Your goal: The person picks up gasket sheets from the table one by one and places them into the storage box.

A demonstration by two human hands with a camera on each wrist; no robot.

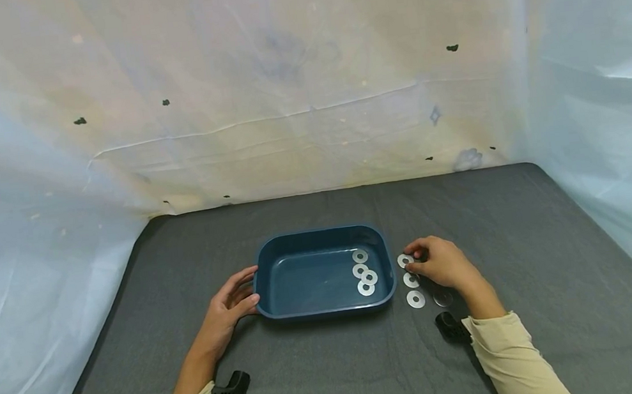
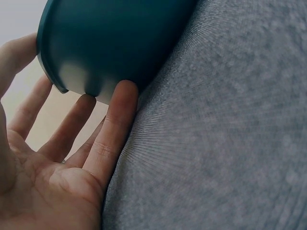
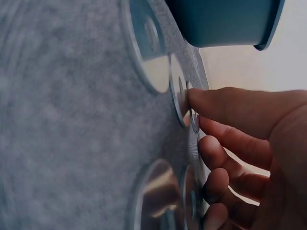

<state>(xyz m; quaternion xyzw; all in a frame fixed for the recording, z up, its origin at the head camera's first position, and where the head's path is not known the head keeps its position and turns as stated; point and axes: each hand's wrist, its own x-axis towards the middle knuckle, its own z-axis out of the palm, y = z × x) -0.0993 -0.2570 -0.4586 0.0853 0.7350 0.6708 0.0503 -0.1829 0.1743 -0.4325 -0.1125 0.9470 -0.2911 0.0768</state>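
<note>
My left hand (image 1: 225, 310) rests against the left end of a dark blue rectangular tray (image 1: 305, 315), its fingers (image 2: 108, 129) nearly straight on the outer wall. Just past the tray's right end, my right hand (image 1: 441, 263) pinches a flat silver washer (image 1: 401, 262) by its edges between thumb and index finger, low over the cloth. In the right wrist view, the thumb tip partly covers this washer (image 3: 194, 122). Closer to me lie another washer (image 1: 411, 281) and a third washer (image 1: 416, 300). A darker-looking washer (image 1: 443, 299) sits beneath the right wrist.
Several washers (image 1: 366, 288) lie in the right part of the tray, some overlapping. Dark grey cloth (image 1: 334, 368) covers the table. A pale patterned sheet (image 1: 309, 127) hangs behind it, with bluish sheets at both sides. Each wrist wears a black camera mount (image 1: 231, 391).
</note>
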